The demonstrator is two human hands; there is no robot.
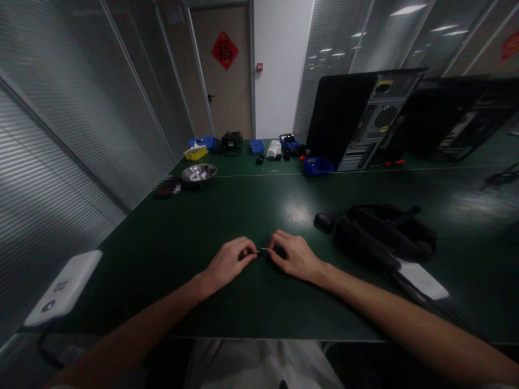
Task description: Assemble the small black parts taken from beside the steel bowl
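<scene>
Near the middle of the dark green table, my left hand and my right hand face each other, a short gap apart. Each has thumb and forefinger pinched together. Between the fingertips runs a tiny thin piece, dark at its left end and pale or metallic at its right. The left fingertips grip the dark end, and the right fingertips are at the pale end. It is too small to name, and whether it is one part or two cannot be made out.
A black strapped bag and a dark rounded object lie to the right. At left rests a white device. Farther back are a metal bowl, a yellow tray, a blue bin and a computer tower.
</scene>
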